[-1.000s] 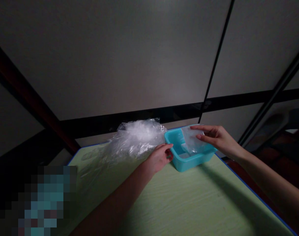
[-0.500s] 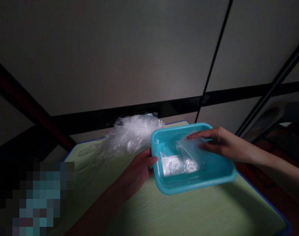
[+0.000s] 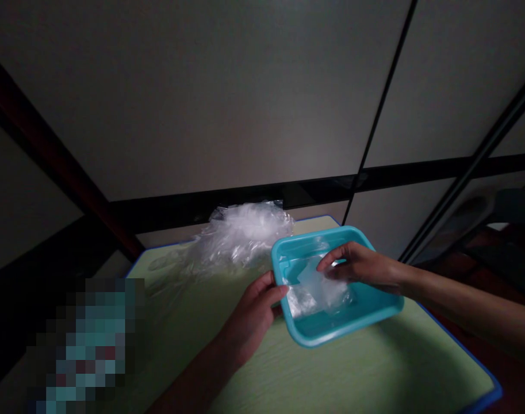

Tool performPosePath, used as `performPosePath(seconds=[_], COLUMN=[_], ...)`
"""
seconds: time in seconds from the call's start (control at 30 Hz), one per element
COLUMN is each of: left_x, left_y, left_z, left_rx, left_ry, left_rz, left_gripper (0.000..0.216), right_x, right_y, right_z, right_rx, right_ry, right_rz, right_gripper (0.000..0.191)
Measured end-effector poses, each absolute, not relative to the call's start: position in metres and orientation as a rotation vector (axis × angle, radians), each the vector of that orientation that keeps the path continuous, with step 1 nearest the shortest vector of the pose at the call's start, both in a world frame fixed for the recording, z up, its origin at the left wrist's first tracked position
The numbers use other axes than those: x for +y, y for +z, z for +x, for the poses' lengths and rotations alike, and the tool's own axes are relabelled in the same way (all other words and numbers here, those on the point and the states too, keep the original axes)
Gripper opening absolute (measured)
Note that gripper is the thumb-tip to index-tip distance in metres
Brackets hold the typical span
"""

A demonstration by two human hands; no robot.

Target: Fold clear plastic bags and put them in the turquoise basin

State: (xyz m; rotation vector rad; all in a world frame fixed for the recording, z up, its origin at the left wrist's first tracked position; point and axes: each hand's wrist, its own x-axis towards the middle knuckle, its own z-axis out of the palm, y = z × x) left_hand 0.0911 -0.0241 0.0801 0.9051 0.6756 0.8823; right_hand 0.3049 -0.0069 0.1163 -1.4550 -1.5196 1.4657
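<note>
Left hand (image 3: 256, 313): partly closed on the basin's left end, thumb over the rim, the other fingers mostly out of sight on the outer side.
Basin (image 3: 318, 336): turquoise, oblong with rounded corners, its open top tipped towards the viewer; it is over the right part of the table, but whether its base touches the surface cannot be told.
Table (image 3: 322, 379): pale green top with a blue edge, a dark shadow falling across it to the right of the basin.
Right hand (image 3: 359, 267): reaching in over the basin's right side, fingers curled, thumb and fingertips drawn together on the bag.
Bag (image 3: 309, 279): clear, thin and crinkled, inside the basin, slanting down from the fingertips.
Packets (image 3: 301, 305): shiny and clear, on the basin floor at the left, partly covered by the bag; too blurred to count.
Pile (image 3: 251, 230): crumpled clear plastic, heaped at the table's far side, behind and left of the basin.
Panels (image 3: 227, 103): grey, standing behind the table, crossed by a black band (image 3: 176, 213).
</note>
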Motion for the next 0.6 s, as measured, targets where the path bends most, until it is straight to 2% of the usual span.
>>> performPosePath(seconds=[0.17, 0.33, 0.47, 0.6], left_x=[-0.025, -0.025, -0.027, -0.027], left_y=[0.077, 0.075, 0.074, 0.074], left_z=[0.087, 0.081, 0.076, 0.073], left_rx=[0.673, 0.679, 0.677, 0.675], left_ry=[0.924, 0.934, 0.912, 0.879], left_rz=[0.872, 0.839, 0.820, 0.805], left_gripper=[0.021, 0.024, 0.024, 0.024], right_x=[-0.014, -0.012, -0.006, -0.010], right_y=[0.123, 0.125, 0.123, 0.130], right_z=[0.295, 0.291, 0.292, 0.290], right_rx=[-1.123, -1.379, -1.924, -2.438], right_ry=[1.683, 1.600, 1.230, 0.612], right_rz=[-1.438, -1.468, -1.514, -1.262], right_gripper=[0.016, 0.019, 0.021, 0.023])
